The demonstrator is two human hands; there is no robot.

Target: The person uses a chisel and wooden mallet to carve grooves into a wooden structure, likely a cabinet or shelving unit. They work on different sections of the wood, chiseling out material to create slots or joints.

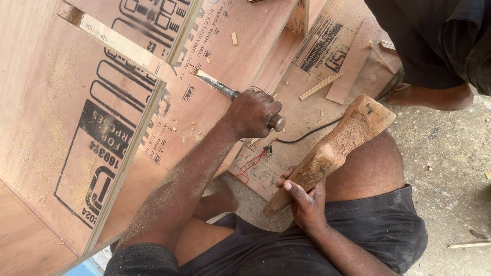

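Both hands clenched: left hand (251,113) gripping chisel (225,90) tipped against plywood panel (76,128), right hand (306,202) clutching wooden mallet (332,148) handle.

This is a woodworking place. Big plywood sheets (102,102) lie around, sawdust and wood scraps (319,86) cover the dusty ground (450,168), and a wooden mallet (332,148) is out.

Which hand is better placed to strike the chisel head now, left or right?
The right hand, probably. It already grips the wooden mallet, raised just beside the chisel. The left hand is wrapped around the chisel handle, holding its blade against the plywood panel.
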